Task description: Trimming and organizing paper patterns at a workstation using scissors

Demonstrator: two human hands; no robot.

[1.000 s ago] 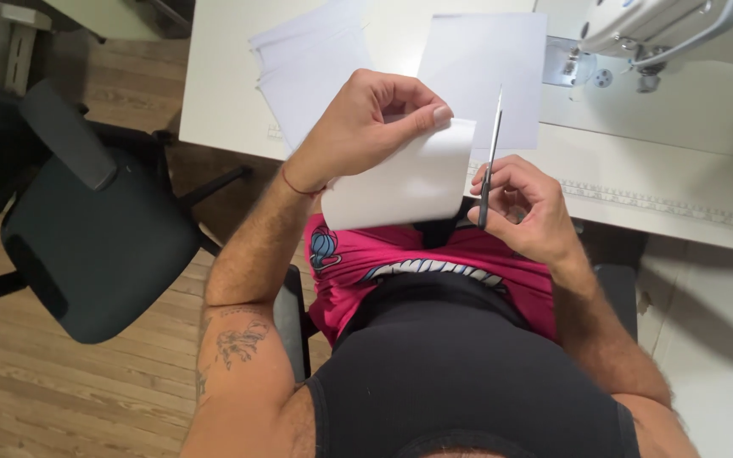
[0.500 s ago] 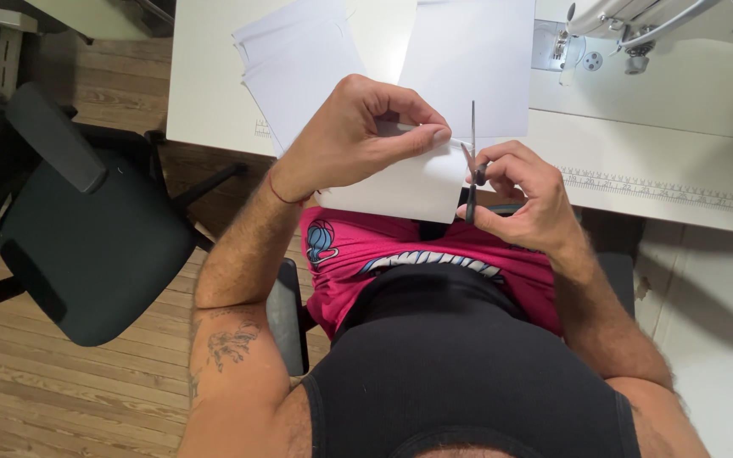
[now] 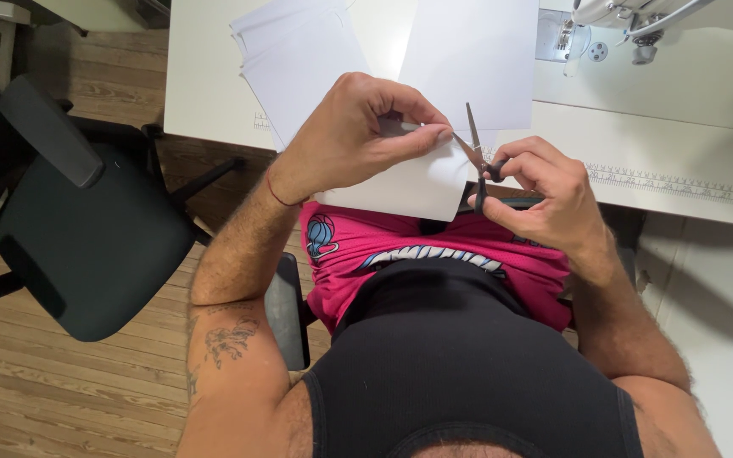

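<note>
Compared with a moment ago, the small black-handled metal scissors (image 3: 477,165) have tilted, blades parted at the edge of the white paper sheet (image 3: 400,182). Left hand (image 3: 354,136) pinches the sheet's top edge above the lap; right hand (image 3: 545,195) grip is closed around the scissor handles. Loose white sheets (image 3: 299,59) lie on the white surface (image 3: 205,85).

Ahead: loose white sheets (image 3: 299,59) cover the bench (image 3: 689,119) edge directly beyond both hands.
Right-forward: sewing machine (image 3: 638,17) blocks the far corner; bare bench surface below it.
Left: black chair (image 3: 86,229) stands close, wooden floor (image 3: 61,399) beyond.
</note>
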